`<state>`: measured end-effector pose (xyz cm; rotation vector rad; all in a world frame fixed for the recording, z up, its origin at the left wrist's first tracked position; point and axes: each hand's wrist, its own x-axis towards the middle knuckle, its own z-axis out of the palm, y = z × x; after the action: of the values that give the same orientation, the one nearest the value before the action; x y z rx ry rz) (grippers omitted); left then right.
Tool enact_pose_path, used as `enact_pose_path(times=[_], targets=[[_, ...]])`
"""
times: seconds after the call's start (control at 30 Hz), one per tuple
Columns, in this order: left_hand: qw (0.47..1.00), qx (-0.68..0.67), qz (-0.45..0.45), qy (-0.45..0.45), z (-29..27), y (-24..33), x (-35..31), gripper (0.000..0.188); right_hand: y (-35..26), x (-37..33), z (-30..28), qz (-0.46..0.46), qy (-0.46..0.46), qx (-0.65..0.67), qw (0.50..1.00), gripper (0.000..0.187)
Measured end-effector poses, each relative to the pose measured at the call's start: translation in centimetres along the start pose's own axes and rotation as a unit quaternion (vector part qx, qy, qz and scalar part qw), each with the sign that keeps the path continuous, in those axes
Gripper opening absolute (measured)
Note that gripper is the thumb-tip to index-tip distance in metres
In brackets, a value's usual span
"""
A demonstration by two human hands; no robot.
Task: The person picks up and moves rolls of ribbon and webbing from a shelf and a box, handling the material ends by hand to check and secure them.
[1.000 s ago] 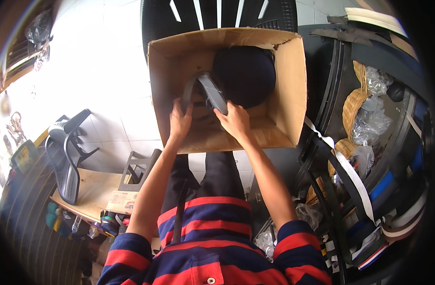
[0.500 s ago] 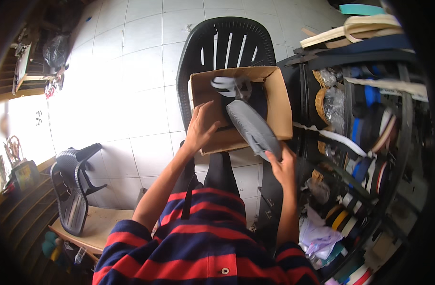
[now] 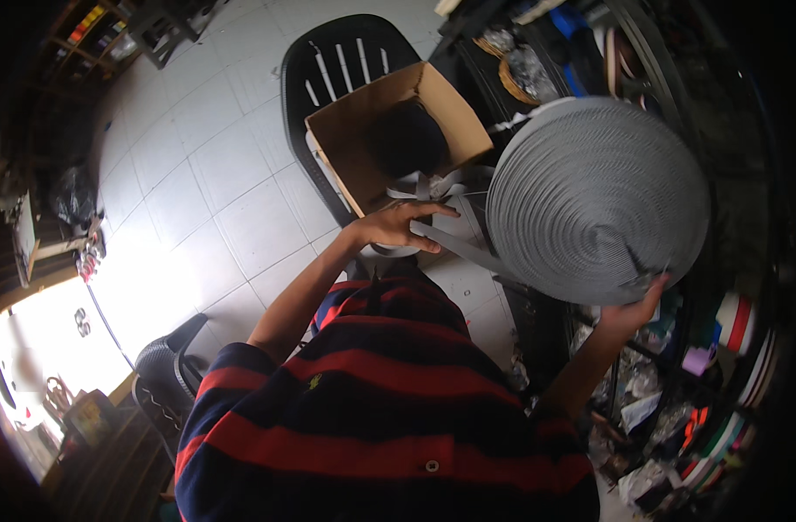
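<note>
A large coil of grey webbing tape point(image 3: 589, 209) is raised on the right, its flat spiral side facing up. My right hand point(image 3: 635, 304) grips its lower edge, fingers partly hidden by the roll. A loose length of grey tape point(image 3: 463, 250) runs from the coil to my left hand point(image 3: 400, 228), whose thumb and fingers are spread on either side of it. Just beyond that hand lie pale tangled strips point(image 3: 428, 185) at the near corner of an open cardboard box point(image 3: 457, 117). A dark round thing point(image 3: 407, 139) sits inside the box.
The box rests on a black slatted plastic chair point(image 3: 350, 43). Close on the right stands a crowded rack with plastic bags point(image 3: 533, 74), and striped rolls point(image 3: 735, 335) lie lower down. Another black chair point(image 3: 167, 365) is at lower left. White tiles point(image 3: 215, 165) cover the floor.
The grey coil has come out from over the box, moved right and turned its flat side up. My left hand has left the box for the loose tape. The view has turned.
</note>
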<state>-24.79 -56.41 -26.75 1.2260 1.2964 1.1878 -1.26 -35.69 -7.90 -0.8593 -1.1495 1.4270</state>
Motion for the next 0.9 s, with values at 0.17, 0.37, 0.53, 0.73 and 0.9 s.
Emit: enact_pose_path(times=[0.17,0.37,0.53,0.73,0.9], targets=[[0.987,0.126,0.086,-0.054,8.3,-4.2,2.7,0.044,-9.5,0.7,-6.1,-0.448,-0.022,-0.447,0.774,0.068],[0.975,0.176,-0.013,-0.137,13.8,-6.4,4.6,0.038,-18.2,0.3,-14.8,-0.555,0.049,-0.56,0.613,0.073],[0.959,0.181,0.025,-0.217,18.4,-8.2,7.4,0.027,-24.6,-1.0,-23.4,-0.511,0.116,-0.545,0.655,0.057],[0.996,0.092,0.008,0.014,27.9,-0.6,11.9,0.05,-26.0,-3.9,-25.7,-0.372,0.209,-0.033,0.904,0.037],[0.951,0.039,0.298,-0.067,36.1,14.3,17.7,0.069,-24.1,-3.8,-30.3,-0.4,0.138,-0.092,0.901,0.039]])
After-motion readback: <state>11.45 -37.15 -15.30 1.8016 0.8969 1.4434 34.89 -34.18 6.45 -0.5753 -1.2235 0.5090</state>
